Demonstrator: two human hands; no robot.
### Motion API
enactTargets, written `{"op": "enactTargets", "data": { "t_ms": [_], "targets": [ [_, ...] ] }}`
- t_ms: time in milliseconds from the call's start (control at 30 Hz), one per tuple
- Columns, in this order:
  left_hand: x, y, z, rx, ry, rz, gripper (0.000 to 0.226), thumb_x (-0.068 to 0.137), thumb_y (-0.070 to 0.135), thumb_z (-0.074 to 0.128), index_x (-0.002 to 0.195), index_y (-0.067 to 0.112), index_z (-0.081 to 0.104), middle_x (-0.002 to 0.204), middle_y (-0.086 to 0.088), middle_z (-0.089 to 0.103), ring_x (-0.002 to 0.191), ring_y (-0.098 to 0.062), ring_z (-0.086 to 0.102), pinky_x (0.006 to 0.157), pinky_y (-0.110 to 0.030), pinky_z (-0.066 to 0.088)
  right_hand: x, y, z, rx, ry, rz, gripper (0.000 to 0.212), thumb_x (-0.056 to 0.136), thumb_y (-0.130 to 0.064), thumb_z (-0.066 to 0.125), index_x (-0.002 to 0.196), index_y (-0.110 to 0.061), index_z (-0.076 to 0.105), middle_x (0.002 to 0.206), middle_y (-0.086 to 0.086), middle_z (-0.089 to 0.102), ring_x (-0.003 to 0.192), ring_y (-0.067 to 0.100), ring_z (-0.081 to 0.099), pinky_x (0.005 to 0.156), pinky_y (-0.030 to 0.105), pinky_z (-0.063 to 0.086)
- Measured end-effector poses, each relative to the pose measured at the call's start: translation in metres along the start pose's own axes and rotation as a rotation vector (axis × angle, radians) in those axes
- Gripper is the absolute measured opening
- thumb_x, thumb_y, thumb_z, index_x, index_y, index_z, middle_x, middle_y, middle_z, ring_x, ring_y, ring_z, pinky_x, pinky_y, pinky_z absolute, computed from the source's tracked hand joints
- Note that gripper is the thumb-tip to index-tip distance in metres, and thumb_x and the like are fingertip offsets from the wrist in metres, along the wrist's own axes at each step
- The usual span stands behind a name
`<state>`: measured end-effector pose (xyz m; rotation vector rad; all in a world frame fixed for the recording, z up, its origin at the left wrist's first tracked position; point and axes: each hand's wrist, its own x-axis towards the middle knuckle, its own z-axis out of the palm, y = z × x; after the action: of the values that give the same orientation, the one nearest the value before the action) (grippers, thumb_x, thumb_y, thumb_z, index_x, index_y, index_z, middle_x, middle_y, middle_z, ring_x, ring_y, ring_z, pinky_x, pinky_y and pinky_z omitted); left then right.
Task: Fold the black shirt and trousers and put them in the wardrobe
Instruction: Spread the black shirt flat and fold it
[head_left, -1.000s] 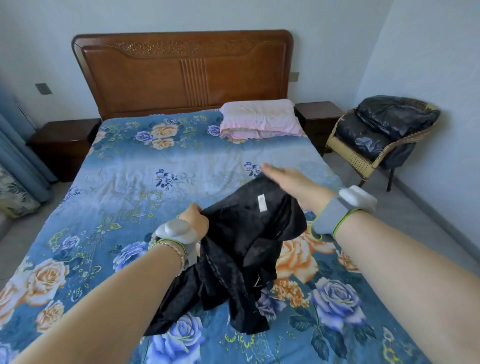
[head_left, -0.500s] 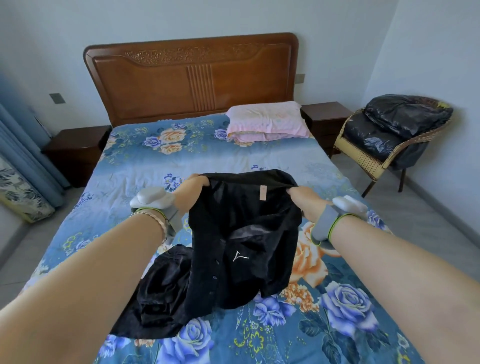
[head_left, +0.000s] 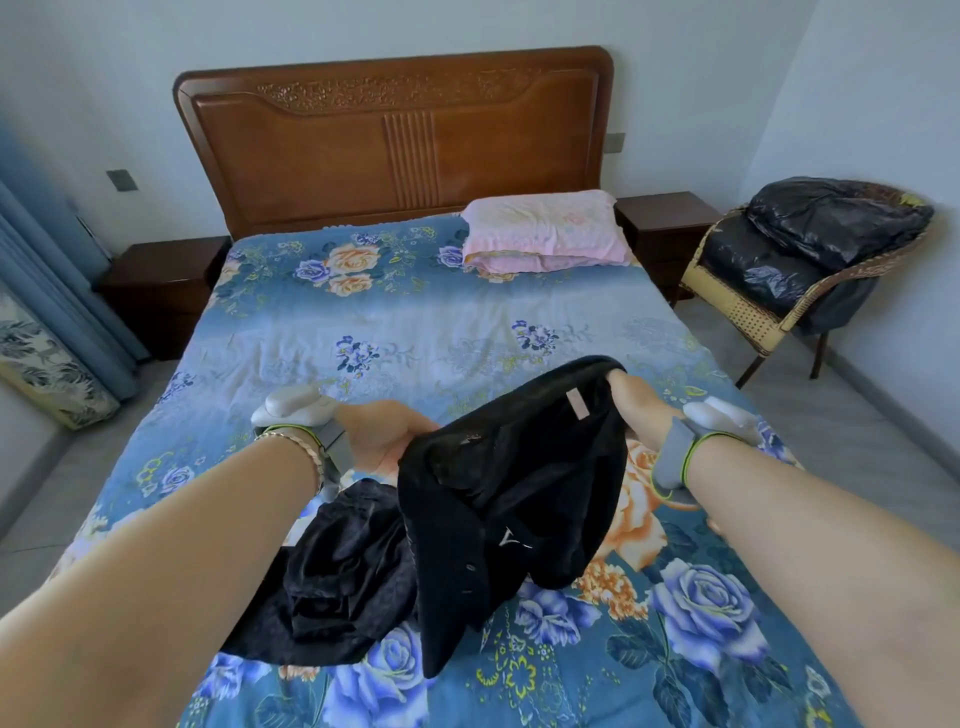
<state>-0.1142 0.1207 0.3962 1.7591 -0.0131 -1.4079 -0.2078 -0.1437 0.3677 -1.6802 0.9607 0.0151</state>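
Note:
A black shirt (head_left: 519, 499) with small buttons and a white logo hangs above the bed, held up at its collar. My left hand (head_left: 384, 434) grips the shirt's left edge. At the collar's right end, by a pale label, my right hand (head_left: 636, 402) grips the cloth. Below and left of the shirt, a crumpled black garment (head_left: 337, 577), likely the trousers, lies on the floral bedspread (head_left: 415, 322). No wardrobe is in view.
A pink pillow (head_left: 540, 228) lies at the head of the bed by the wooden headboard (head_left: 395, 140). Dark nightstands (head_left: 161, 280) flank the bed. A wicker chair (head_left: 753, 306) with black bags stands at the right. Blue curtains (head_left: 57, 291) hang at the left.
The shirt was lifted off the heap and spread between both hands. My left hand has since dropped lower and its palm turned up, so the collar now slopes down to the left.

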Motion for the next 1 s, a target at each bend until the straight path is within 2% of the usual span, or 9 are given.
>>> {"op": "enactTargets", "data": {
  "t_ms": [100,300,367,500,600,667,733,833,1000],
  "targets": [
    [0.001,-0.012,0.007,0.159,-0.216,-0.118,0.028,0.096,-0.004,0.031,0.078,0.004,0.052,0.049,-0.002,0.063,0.039,-0.007,0.059,0.044,-0.017,0.053,-0.006,-0.017,0.000,-0.032,0.120,-0.052,0.045,0.099,-0.027,0.026,0.124,0.000,0.051,0.118,0.021,0.056,0.107,0.033,0.054,0.084,0.035,0.040],
    [0.011,-0.010,0.044,0.215,-0.240,0.044,0.031,0.088,-0.013,0.049,0.074,0.008,0.067,0.055,0.004,0.069,0.056,-0.004,0.069,0.075,-0.019,0.059,-0.009,-0.031,0.019,-0.098,0.075,-0.137,0.046,0.099,-0.030,0.027,0.114,0.000,0.056,0.108,0.019,0.057,0.098,0.030,0.055,0.078,0.033,0.036],
    [0.013,-0.007,0.050,0.455,-0.115,0.105,0.026,0.085,-0.005,0.059,0.072,0.018,0.062,0.045,0.014,0.057,0.045,0.003,0.057,0.061,-0.006,0.052,-0.015,-0.034,0.022,-0.114,0.047,-0.186,0.042,0.099,-0.034,0.027,0.072,-0.011,0.051,0.072,0.008,0.047,0.066,0.023,0.044,0.060,0.031,0.027],
    [0.027,-0.005,0.038,1.043,0.256,0.050,0.029,0.081,0.018,0.065,0.058,0.016,0.048,0.056,0.001,0.051,0.054,-0.015,0.049,0.049,-0.015,0.040,-0.012,-0.032,0.015,-0.421,0.089,-0.291,0.049,0.094,-0.046,0.033,0.058,-0.015,0.042,0.071,0.008,0.052,0.076,0.027,0.050,0.065,0.031,0.035],
    [0.025,0.004,0.023,0.913,0.662,0.189,0.018,0.092,0.021,0.049,0.083,0.013,0.062,0.075,-0.007,0.059,0.071,-0.023,0.054,0.070,-0.033,0.046,-0.008,-0.020,0.009,-0.648,0.090,-0.336,0.056,0.085,-0.058,0.046,0.052,-0.013,0.037,0.056,0.005,0.044,0.058,0.026,0.047,0.054,0.031,0.034],
    [0.021,0.011,0.012,0.737,1.011,0.343,0.034,0.099,0.023,0.036,0.105,0.003,0.063,0.107,-0.018,0.060,0.096,-0.035,0.053,0.088,-0.041,0.041,-0.010,-0.009,0.006,-0.702,0.059,-0.332,0.059,0.077,-0.068,0.052,0.057,-0.013,0.039,0.055,0.003,0.041,0.056,0.025,0.045,0.052,0.031,0.032],
    [0.017,0.013,-0.003,0.465,1.214,0.463,0.039,0.101,0.026,0.031,0.100,-0.002,0.059,0.105,-0.020,0.057,0.100,-0.039,0.051,0.082,-0.041,0.037,-0.014,0.002,0.002,-0.647,-0.021,-0.323,0.056,0.071,-0.070,0.058,0.070,-0.014,0.050,0.069,0.001,0.050,0.071,0.025,0.051,0.060,0.032,0.036],
    [0.011,0.012,-0.015,0.273,1.189,0.576,0.039,0.102,0.026,0.030,0.067,0.009,0.034,0.061,-0.007,0.036,0.063,-0.029,0.035,0.056,-0.035,0.021,-0.025,0.008,-0.004,-0.698,-0.160,-0.389,0.065,0.068,-0.051,0.075,0.117,-0.013,0.054,0.114,0.002,0.057,0.107,0.022,0.055,0.082,0.030,0.042],
    [0.001,0.001,-0.031,0.514,1.034,0.704,0.032,0.098,0.028,0.044,0.071,0.013,0.032,0.061,-0.005,0.038,0.057,-0.025,0.034,0.053,-0.033,0.024,-0.028,0.015,-0.004,-1.040,-0.225,-0.396,0.055,0.070,-0.018,0.078,0.117,-0.004,0.054,0.119,0.016,0.060,0.112,0.031,0.056,0.087,0.034,0.044]
  ]
}}
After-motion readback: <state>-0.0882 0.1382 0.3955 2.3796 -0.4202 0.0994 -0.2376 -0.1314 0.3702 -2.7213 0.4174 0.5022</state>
